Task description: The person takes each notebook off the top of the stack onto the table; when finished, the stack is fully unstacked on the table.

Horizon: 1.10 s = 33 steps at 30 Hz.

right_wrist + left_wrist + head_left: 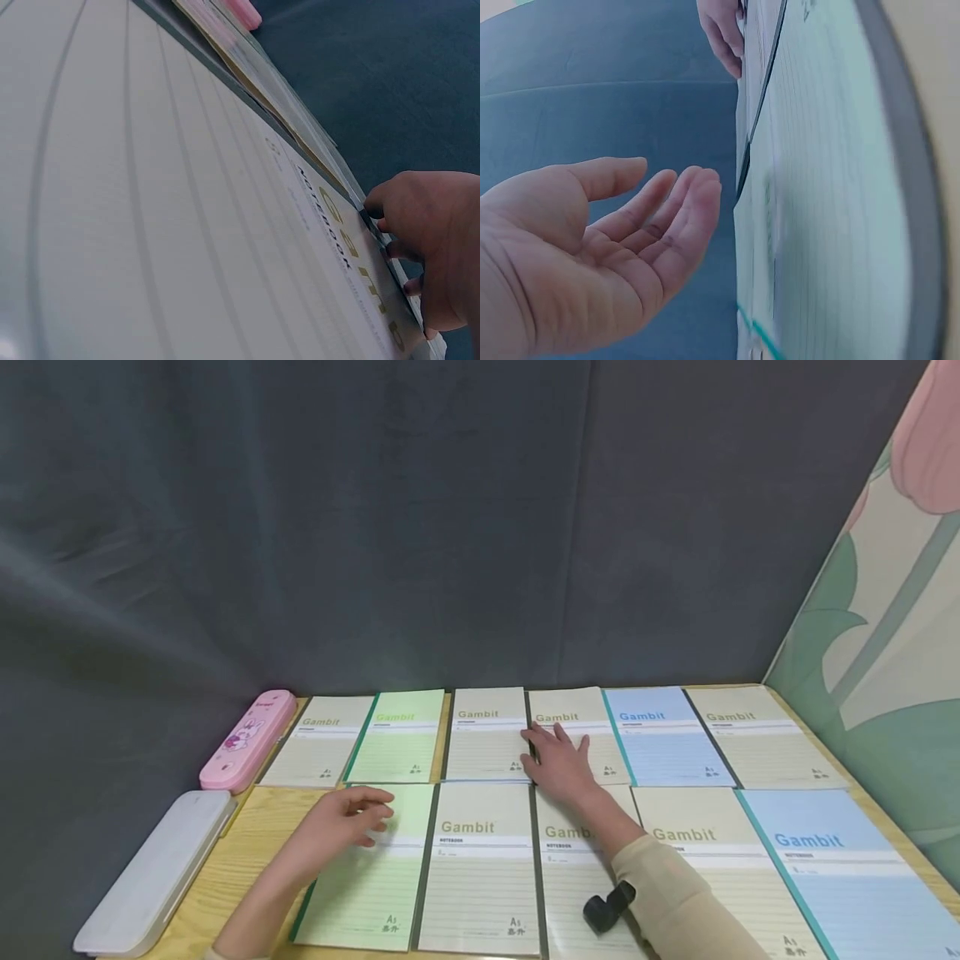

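Note:
Two rows of Gambit notebooks lie side by side. My right hand (562,770) reaches over the front row to a cream notebook (611,745) in the back row. Its spread fingers rest at that cover, with the thumb near the dark spine beside the neighbouring grey notebook (487,747). In the right wrist view the right hand (435,247) bends its fingertips down at the notebooks' edges. Over the green notebook (363,893) in the front row, my left hand (337,827) hovers with nothing in it. The left wrist view shows this left hand (630,240) palm up, fingers loosely bent.
A pink pencil case (247,739) and a white case (157,872) lie along the left edge of the wooden table (277,814). Behind stands a dark curtain (450,527); at right is a flower-patterned wall (892,635). Blue notebooks (847,860) lie toward the right.

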Available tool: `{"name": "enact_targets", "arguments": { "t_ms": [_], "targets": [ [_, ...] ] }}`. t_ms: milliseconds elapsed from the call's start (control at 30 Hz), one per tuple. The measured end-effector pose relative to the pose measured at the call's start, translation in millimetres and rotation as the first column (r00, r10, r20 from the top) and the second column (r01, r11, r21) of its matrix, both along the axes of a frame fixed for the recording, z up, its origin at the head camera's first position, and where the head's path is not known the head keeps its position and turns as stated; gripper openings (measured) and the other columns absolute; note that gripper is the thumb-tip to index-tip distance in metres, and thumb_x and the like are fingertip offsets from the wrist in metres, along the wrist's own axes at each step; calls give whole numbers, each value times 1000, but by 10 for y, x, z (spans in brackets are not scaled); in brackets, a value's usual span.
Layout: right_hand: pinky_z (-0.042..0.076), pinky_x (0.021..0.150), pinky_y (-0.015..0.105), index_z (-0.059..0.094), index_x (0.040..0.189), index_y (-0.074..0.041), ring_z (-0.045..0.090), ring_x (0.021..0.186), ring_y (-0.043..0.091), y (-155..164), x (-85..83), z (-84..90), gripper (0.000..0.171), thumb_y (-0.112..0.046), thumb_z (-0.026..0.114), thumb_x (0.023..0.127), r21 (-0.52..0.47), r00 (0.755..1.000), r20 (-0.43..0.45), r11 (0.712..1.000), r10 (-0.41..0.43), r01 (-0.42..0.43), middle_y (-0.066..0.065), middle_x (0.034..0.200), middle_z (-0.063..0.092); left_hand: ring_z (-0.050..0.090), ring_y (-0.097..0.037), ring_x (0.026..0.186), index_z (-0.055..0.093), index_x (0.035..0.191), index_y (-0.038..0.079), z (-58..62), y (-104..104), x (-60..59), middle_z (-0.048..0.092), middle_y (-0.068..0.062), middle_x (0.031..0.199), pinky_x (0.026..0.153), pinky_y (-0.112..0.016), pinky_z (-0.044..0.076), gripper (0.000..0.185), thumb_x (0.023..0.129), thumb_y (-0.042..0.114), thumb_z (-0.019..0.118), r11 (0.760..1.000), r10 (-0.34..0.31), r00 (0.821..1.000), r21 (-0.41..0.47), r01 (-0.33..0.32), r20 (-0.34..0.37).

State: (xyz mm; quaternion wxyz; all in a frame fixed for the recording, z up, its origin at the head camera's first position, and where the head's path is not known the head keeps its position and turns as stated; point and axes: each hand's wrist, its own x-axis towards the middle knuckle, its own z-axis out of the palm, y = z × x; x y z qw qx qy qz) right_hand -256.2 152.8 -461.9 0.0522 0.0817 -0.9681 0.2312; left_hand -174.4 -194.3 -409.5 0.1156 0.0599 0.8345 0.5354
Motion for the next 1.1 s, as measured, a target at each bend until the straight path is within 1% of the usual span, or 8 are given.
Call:
{"name": "enact_targets", "arguments": {
  "t_ms": [200,300,400,533,667,867,1000,1100],
  "targets": [
    [3,111,78,54,147,-11,27,147,45,0,19,-6,49,-31,55,102,-5,1000,-9,1000,2,-2,11,156,43,68,-31,102,66,124,-3,-95,231,-263,68,-17,118,79,-38,60,28,101,13,63,997,-28,999,66,29,-22],
    [3,111,78,54,147,-12,27,147,45,0,20,-5,49,-32,56,102,-9,1000,-17,1000,2,-2,11,156,43,68,-31,101,66,124,-3,-142,334,-381,68,-17,119,80,-38,60,28,101,12,63,996,-37,998,81,40,-43],
    [3,110,78,54,147,-11,28,146,45,2,17,-18,49,-32,56,102,-9,1000,-26,1000,3,-4,11,156,44,69,-30,96,67,123,-3,-178,425,-468,68,-16,117,80,-39,60,27,101,12,64,996,-28,998,77,33,-58],
    [4,110,78,54,147,-11,28,146,45,5,12,-29,50,-31,56,101,-2,1000,-30,1000,2,-2,11,156,44,70,-28,91,68,121,-3,-222,525,-566,69,-14,114,79,-39,60,25,100,10,65,998,-1,997,55,5,-77],
    [4,111,78,54,146,-11,28,146,45,8,9,-13,49,-31,56,101,0,999,-33,1000,-3,3,11,156,44,68,-25,94,69,120,-2,-284,606,-673,69,-12,110,76,-36,61,23,99,7,64,999,12,995,39,-9,-94],
    [3,110,78,54,146,-11,28,146,45,5,5,-4,49,-30,57,101,-2,1000,-30,1000,1,-2,12,156,44,66,-23,90,65,126,-4,-365,702,-801,67,-12,105,73,-33,61,29,98,3,64,1000,14,995,-1,-14,-99],
    [3,111,78,54,146,-11,28,147,44,2,4,-15,49,-31,56,102,0,1000,-27,1000,-5,5,11,156,44,63,-21,93,60,135,-2,-381,764,-856,64,-11,108,72,-32,60,39,96,5,67,998,-11,995,-70,4,-95],
    [3,111,78,54,146,-12,28,147,44,2,0,-22,48,-31,56,102,1,1000,-28,1000,-11,11,11,156,44,61,-21,94,59,138,0,-385,819,-886,63,-10,111,71,-33,59,46,95,11,71,990,-21,994,-139,6,-104]
  ]
}}
